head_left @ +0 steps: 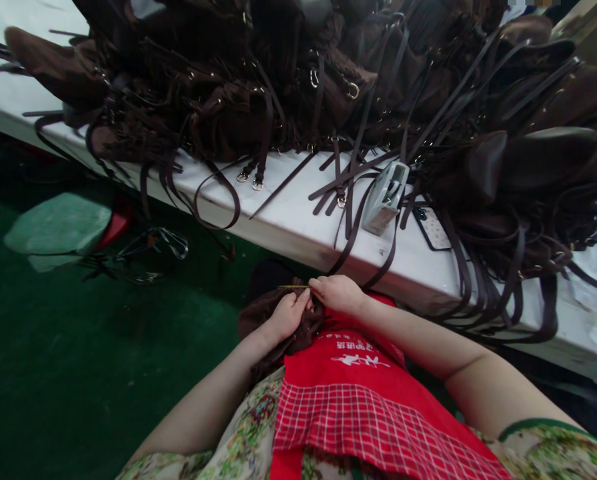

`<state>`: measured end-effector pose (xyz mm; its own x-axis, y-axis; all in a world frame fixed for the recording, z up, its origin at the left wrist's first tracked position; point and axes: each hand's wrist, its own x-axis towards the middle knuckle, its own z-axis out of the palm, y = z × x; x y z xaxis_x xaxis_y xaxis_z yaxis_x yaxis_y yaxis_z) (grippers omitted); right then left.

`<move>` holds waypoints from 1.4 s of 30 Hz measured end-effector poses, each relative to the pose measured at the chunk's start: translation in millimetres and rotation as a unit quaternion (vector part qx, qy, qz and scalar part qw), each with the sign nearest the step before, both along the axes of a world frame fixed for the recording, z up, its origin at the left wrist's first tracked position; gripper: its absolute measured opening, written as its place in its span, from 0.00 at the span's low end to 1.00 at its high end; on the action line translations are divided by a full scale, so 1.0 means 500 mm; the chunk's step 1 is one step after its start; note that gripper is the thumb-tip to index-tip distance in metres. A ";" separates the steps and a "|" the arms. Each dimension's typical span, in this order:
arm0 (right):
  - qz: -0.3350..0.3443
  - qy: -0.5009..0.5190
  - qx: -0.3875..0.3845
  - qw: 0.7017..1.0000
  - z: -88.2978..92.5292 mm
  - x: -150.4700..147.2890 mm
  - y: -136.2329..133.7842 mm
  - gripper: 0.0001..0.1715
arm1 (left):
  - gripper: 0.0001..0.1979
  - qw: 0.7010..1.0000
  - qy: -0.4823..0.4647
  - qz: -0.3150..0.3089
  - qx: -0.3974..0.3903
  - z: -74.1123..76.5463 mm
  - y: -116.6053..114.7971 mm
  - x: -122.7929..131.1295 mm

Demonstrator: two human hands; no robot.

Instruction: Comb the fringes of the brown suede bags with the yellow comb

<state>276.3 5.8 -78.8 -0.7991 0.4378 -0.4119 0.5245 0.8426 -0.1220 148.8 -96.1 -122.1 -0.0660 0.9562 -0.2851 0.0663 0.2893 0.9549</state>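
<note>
A dark brown bag-like piece of soft leather [256, 319] lies bunched in my lap, against the red apron. My left hand [288, 315] is closed on it, thumb and fingers pinched together near its upper part. Close beside it, my right hand [339, 293] is closed too, its fingertips almost touching the left thumb. A thin yellow stick-like tool [292, 287] points leftward from the right fingertips over the brown leather. Its exact kind is too small to make out. The fingers hide the spot between the two hands.
A white table [298, 230] runs across in front, heaped with dark brown fringed bags [228, 113]. Buckled straps [265, 143] dangle over its edge. A clear box [385, 199] and a phone [432, 228] lie near that edge. A pale green plastic bag [61, 227] sits at left.
</note>
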 end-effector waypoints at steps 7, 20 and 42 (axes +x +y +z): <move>-0.112 -0.040 -0.033 0.992 -0.081 -0.015 0.063 0.19 | 0.15 0.992 0.108 -0.035 0.049 0.028 -0.014 0.052; -0.086 0.168 -0.084 0.978 0.037 0.058 0.014 0.25 | 0.17 0.992 -0.125 0.024 -0.025 -0.024 0.001 -0.005; -0.080 -0.008 0.058 0.995 -0.008 0.050 0.015 0.20 | 0.19 0.969 0.219 -0.003 0.113 0.016 -0.029 0.015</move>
<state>301.3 13.6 -82.7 -0.7094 0.6039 -0.3634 0.6542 0.7560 -0.0205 156.2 -110.5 -113.9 -0.1273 0.9918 -0.0144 0.4816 0.0745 0.8732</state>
